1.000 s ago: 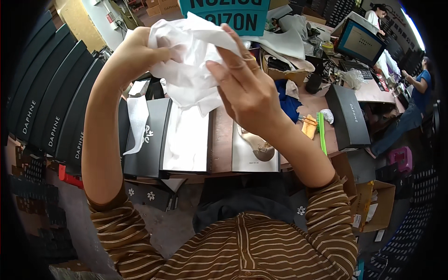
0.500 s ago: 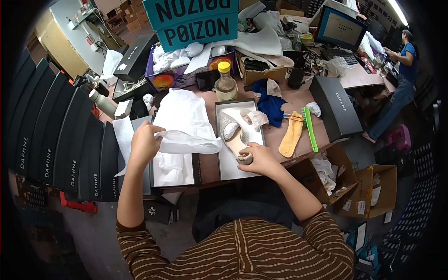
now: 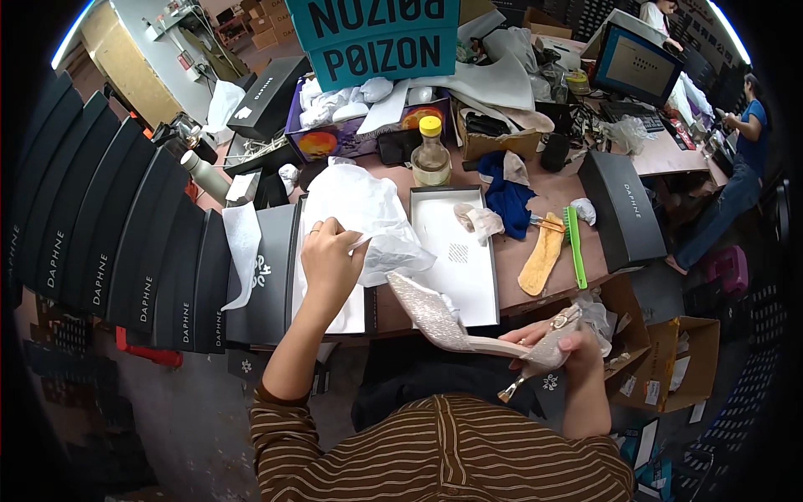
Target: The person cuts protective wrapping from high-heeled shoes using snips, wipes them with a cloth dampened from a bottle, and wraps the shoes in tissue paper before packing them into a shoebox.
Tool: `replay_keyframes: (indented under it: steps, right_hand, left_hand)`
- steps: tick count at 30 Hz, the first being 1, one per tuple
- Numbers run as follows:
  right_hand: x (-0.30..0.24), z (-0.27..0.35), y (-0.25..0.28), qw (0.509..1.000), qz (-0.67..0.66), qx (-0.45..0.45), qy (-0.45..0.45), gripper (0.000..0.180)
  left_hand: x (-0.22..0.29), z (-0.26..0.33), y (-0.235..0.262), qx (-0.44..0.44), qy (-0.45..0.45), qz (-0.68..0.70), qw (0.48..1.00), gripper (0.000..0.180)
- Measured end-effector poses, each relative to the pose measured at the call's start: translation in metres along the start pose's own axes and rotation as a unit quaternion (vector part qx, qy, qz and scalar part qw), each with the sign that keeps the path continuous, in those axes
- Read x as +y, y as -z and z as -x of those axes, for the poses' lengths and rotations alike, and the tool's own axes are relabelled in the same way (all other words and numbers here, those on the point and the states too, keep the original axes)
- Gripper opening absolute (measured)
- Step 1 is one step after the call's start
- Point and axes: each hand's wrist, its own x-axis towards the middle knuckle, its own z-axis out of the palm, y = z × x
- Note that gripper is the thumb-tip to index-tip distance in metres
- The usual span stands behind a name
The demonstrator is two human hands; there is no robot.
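Observation:
My right hand point(image 3: 577, 343) grips a glittery, pale pointed-toe heeled shoe point(image 3: 427, 311) by its heel end. The shoe is held in the air on its side, toe to the left, its short heel with a metallic tip pointing down. My left hand point(image 3: 329, 255) pinches a sheet of white tissue paper point(image 3: 351, 201) over an open shoebox on the left. Beside it lies a white box tray point(image 3: 435, 217) with a dark rim; a crumpled pale cloth point(image 3: 481, 221) rests at its right side.
A bottle with a yellow cap point(image 3: 430, 155) stands behind the tray. To the right lie a blue cloth point(image 3: 506, 201), a yellow cloth pad point(image 3: 542, 261), a green brush point(image 3: 575, 247) and a black shoebox point(image 3: 623, 209). Stacked shoeboxes point(image 3: 117, 226) line the left; cartons point(image 3: 669, 368) sit below right.
My right hand has lifted the shoe out of the white tray and brought it right and nearer to me. My left hand has shifted, still holding the tissue paper.

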Motion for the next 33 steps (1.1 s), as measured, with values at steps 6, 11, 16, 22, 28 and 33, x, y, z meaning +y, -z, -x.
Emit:
replay_keyframes:
  steps: [6,11,16,22,28,33]
  right_hand:
    - [0.057,-0.031,-0.013,0.922,-0.369,0.109,-0.037,0.06]
    - [0.063,-0.051,-0.043,0.884,-0.455,0.093,-0.058,0.06]
    - [0.062,-0.054,-0.051,0.875,-0.474,0.084,-0.053,0.064]
    - [0.06,-0.057,-0.059,0.843,-0.535,0.044,-0.033,0.061]
    - [0.059,-0.07,-0.072,0.915,-0.341,0.214,0.02,0.059]
    - [0.047,-0.084,-0.077,0.917,-0.344,0.197,0.048,0.054]
  left_hand:
    - [0.016,0.022,0.001,0.119,0.021,0.169,0.978,0.025]
    - [0.025,0.032,-0.005,0.157,-0.028,0.192,0.968,0.029]
    - [0.024,0.038,-0.001,0.199,-0.06,0.094,0.974,0.029]
    - [0.009,0.045,-0.015,0.237,-0.089,0.062,0.965,0.029]
    - [0.049,0.034,-0.009,0.132,-0.028,0.376,0.917,0.029]
    - [0.059,0.028,0.003,0.045,-0.038,0.463,0.884,0.031]
